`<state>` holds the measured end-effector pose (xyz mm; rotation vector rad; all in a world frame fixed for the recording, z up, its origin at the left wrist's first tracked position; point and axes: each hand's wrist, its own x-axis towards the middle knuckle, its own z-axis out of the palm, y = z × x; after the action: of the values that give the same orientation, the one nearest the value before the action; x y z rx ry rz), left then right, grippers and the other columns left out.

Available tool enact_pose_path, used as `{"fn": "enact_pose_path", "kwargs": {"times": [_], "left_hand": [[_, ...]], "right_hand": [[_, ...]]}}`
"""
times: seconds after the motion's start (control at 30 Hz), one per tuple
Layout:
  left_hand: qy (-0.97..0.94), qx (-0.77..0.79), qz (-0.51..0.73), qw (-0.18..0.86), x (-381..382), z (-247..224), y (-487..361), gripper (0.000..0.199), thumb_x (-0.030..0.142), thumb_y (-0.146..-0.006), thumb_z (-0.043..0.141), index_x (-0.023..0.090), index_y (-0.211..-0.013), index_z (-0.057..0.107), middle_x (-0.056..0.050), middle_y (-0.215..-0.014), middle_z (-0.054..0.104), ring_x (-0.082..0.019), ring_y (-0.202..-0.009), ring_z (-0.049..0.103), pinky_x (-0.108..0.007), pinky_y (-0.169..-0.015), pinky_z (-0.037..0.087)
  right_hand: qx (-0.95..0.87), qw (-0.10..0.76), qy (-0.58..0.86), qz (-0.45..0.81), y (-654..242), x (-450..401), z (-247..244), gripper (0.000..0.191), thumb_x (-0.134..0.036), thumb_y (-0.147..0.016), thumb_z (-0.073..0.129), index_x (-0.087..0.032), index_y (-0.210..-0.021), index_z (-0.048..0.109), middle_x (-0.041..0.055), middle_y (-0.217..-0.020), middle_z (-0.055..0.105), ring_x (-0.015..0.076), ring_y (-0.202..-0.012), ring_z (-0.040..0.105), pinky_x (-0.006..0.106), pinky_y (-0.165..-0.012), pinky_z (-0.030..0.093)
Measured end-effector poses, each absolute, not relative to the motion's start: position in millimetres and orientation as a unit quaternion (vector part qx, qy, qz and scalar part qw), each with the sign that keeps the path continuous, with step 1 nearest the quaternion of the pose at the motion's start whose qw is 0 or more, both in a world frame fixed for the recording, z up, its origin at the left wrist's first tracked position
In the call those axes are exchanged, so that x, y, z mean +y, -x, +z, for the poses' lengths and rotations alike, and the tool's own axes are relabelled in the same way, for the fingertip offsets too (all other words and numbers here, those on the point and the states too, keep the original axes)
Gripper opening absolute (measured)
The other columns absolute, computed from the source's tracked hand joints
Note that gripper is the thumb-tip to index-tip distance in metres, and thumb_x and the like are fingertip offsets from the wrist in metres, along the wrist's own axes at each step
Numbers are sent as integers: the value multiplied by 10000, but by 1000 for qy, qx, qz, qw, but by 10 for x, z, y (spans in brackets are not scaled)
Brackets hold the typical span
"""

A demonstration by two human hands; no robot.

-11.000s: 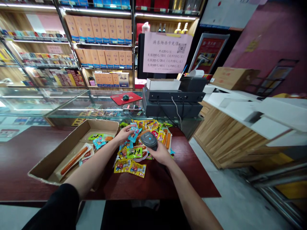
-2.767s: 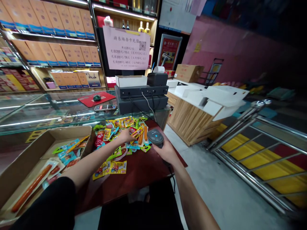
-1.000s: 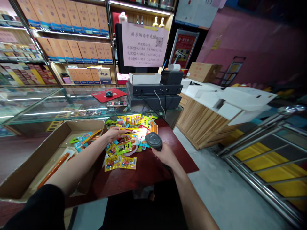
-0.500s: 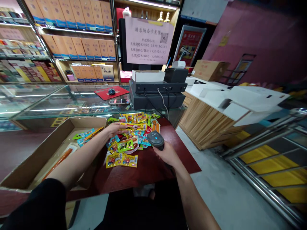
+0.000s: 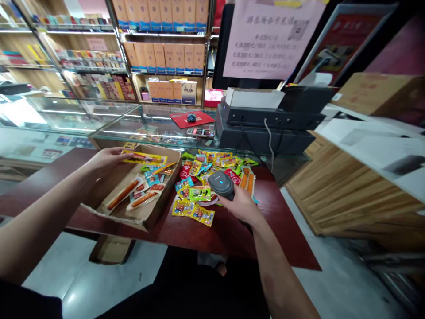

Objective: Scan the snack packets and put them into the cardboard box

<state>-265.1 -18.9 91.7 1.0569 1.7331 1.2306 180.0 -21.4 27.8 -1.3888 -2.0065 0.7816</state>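
My left hand point(image 5: 111, 158) is closed on one end of a long yellow snack packet point(image 5: 146, 157), above the far part of a cardboard box point(image 5: 156, 204). Inside that box lie several packaged sausages point(image 5: 124, 194) and small blue and green packets. My right hand point(image 5: 244, 204) grips a dark barcode scanner point(image 5: 221, 184) with a small blue light on top. Beneath and around the scanner spreads a pile of yellow, green, blue and red snack packets point(image 5: 201, 193) on the dark red table point(image 5: 186, 237). A pack of sausages point(image 5: 246, 179) lies right of the scanner.
Behind the table runs a glass display counter point(image 5: 156, 126), with a red mouse pad point(image 5: 202, 117), a mouse and a phone point(image 5: 200, 132) on it. A monitor with a paper sign point(image 5: 262, 44) stands above a black cash drawer point(image 5: 265, 139). Another cardboard box point(image 5: 111, 250) is down at left.
My left hand has carried the yellow packet leftward from the pile to over the box. The view has swung left. My right hand still holds the scanner over the pile.
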Motion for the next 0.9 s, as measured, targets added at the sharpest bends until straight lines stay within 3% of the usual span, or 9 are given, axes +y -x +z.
{"fn": "enact_pose_path", "kwargs": {"times": [0.13,0.23,0.37,0.6,0.77,0.9], "left_hand": [[-448,767,401,225,-564,885,2774,559,440,-562,841,163,-1034,726,-28,-875,750,-170,-789,671,-232,-709,532],[-474,773,369,205,-636,873,2549,542,511,-624,779,165,-1038,724,-32,-847,749,-165,-716,655,-227,-632,511],[-592,710,323,206,-483,830,2015,472,539,-650,740,173,-949,742,-59,-865,750,-189,-760,671,-244,-667,518],[-837,477,132,232,-282,634,779,286,363,-805,634,182,-1009,721,-62,-940,739,-170,-814,668,-258,-763,498],[-909,377,-48,172,-239,357,292,301,283,-723,739,208,-1014,715,-91,-994,715,-238,-922,668,-291,-792,487],[-920,355,-94,134,-236,118,253,397,237,-673,779,205,-1060,699,-125,-1056,678,-281,-1013,638,-334,-860,479]], "right_hand": [[-763,273,513,282,-1678,-205,270,376,-350,-765,663,-183,-1102,658,93,-990,745,260,-923,692,338,-766,521],[-761,272,512,291,-1674,-224,264,366,-336,-760,667,-182,-1092,663,86,-970,748,254,-898,698,333,-756,520],[-758,276,515,289,-1769,-264,220,352,-337,-769,656,-177,-1082,666,87,-959,746,251,-894,697,333,-761,518],[-739,310,529,281,-2073,-458,158,357,-283,-754,663,-186,-1097,659,89,-1042,738,265,-974,685,355,-831,512],[-714,318,554,287,-2263,-627,117,384,-285,-767,655,-184,-1138,648,95,-1085,731,268,-1014,679,353,-845,509],[-695,302,586,288,-2348,-760,84,345,-276,-753,657,-167,-1080,672,106,-1003,743,275,-933,693,362,-805,515]]}}
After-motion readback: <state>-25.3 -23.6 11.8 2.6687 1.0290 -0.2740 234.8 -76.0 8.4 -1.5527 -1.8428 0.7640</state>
